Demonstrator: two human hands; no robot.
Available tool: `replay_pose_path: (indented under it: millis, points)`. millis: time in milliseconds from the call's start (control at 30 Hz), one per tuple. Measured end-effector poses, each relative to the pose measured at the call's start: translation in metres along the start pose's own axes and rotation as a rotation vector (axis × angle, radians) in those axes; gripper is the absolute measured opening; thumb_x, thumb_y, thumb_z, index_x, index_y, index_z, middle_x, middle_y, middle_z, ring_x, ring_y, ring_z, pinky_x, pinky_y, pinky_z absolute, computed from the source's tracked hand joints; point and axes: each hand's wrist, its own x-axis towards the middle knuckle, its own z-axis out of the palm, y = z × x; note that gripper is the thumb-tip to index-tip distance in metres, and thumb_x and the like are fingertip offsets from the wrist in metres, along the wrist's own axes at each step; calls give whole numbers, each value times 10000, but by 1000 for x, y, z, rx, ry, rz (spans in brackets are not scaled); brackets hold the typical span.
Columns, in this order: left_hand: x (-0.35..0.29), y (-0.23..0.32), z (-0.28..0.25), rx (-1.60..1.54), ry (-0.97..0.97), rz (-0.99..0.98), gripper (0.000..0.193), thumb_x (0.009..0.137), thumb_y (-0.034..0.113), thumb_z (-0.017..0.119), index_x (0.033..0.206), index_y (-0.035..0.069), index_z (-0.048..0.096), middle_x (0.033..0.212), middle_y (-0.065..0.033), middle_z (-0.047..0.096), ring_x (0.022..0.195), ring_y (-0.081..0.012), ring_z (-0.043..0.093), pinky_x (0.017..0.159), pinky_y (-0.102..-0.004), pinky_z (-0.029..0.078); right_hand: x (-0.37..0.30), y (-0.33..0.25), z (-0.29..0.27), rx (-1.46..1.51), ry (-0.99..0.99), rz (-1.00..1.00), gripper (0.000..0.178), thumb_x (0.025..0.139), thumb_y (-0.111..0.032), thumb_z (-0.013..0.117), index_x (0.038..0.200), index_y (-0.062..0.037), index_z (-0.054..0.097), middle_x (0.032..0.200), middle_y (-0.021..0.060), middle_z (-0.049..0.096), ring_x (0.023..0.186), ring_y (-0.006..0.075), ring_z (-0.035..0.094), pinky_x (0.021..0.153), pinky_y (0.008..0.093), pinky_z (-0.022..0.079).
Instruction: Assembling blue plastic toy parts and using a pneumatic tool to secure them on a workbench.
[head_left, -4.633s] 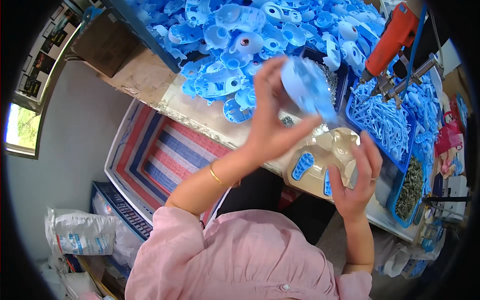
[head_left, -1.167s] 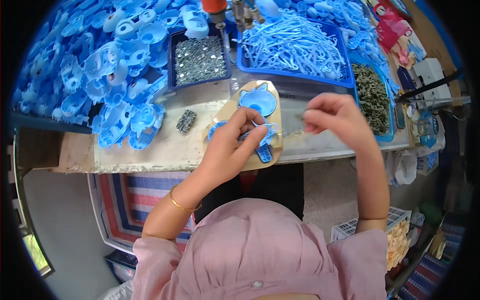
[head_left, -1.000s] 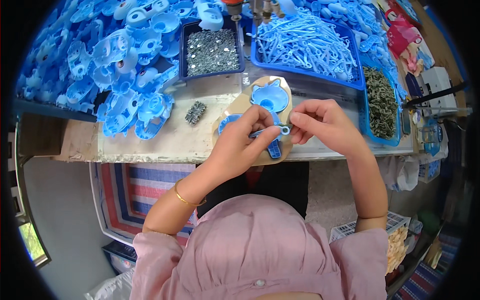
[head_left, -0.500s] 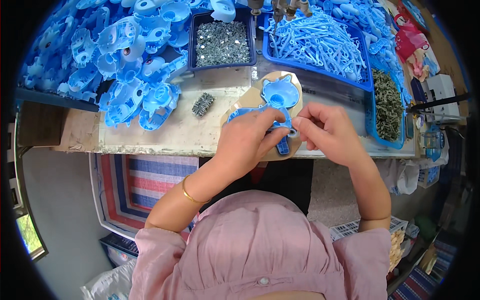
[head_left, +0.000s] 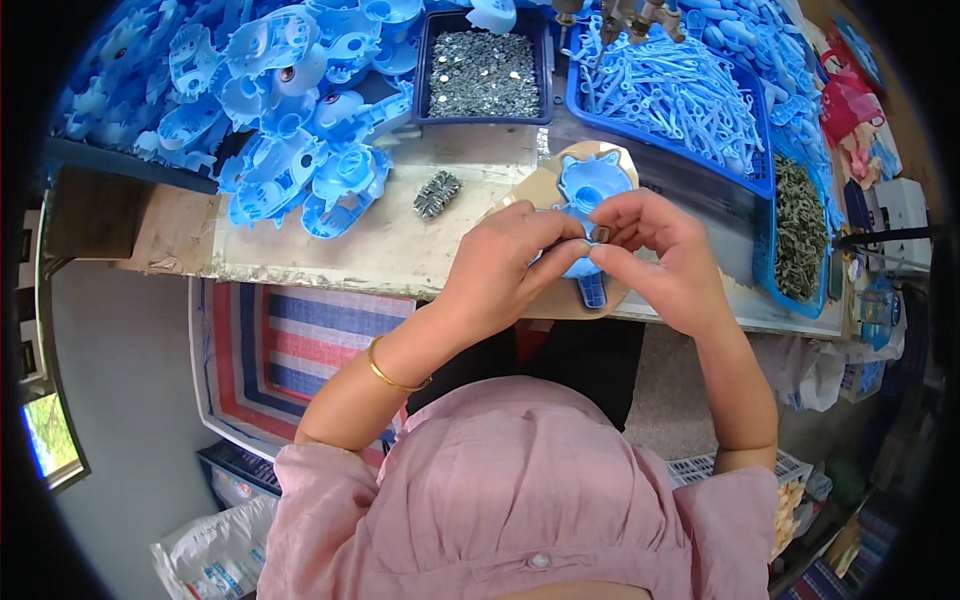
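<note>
A light-blue plastic shell half (head_left: 598, 178) with a round recess lies in a tan holder (head_left: 545, 187) near the table's front edge. Over its middle, the thumb and forefinger of my left hand (head_left: 495, 262) press together; whatever is between them is too small to make out. My right hand (head_left: 668, 255) meets it from the other side, fingers curled and pinched. By those fingers a small greyish metal part (head_left: 601, 234) shows, apparently in their grip. Both hands hide the lower middle of the shell. To the left of the holder lies a small cluster of metal parts (head_left: 437, 194).
Blue shells (head_left: 290, 130) are heaped at the back left. A dark-blue tray (head_left: 548, 85) of screws stands behind the holder. Blue plastic rods fill a blue basket (head_left: 765, 180); metal clips fill a teal basket (head_left: 770, 262). Metal machine parts (head_left: 640, 22) hang above.
My fingertips have come together over the shell, and a small metal part now shows by the right fingers. The whole scene has shifted slightly right in view.
</note>
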Motion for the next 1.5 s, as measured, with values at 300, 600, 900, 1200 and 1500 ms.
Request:
replay_pose_path:
  millis: [300,600,900,1200,1500]
  points:
    - [-12,-12,-24,291,76,163,540,741,206,806,1224,89,594,1170,-99,626,1007,-324,541,883,-418,444,6,26,-3,67,17,243,235,814,-4,764,1033,6,677,910,37,695,756,65,627,666,219,491]
    - [-5,-22,-13,350,147,106,377,744,135,791,1075,83,618,1013,-86,604,922,-313,541,826,-411,456,16,26,0,8,27,332,213,805,7,760,1001,32,680,860,45,693,699,50,613,607,207,477]
    - [-4,-18,-10,450,179,136,198,736,137,788,898,98,681,949,-17,643,886,-242,596,782,-376,497,18,20,-4,-153,-44,286,238,789,4,762,1012,38,687,861,56,694,691,58,610,605,216,486]
    - [-10,-16,-8,528,168,150,100,754,164,776,833,131,724,975,5,649,906,-216,596,767,-356,492,35,-2,-8,-344,-270,260,146,783,12,739,926,33,725,819,103,735,752,105,685,641,255,525]
    - [-7,-16,-8,559,154,124,72,755,171,776,805,132,741,991,-2,647,927,-220,593,770,-363,489,33,2,-3,-489,-215,138,138,762,-24,763,897,-7,738,795,84,688,731,178,661,666,307,510]
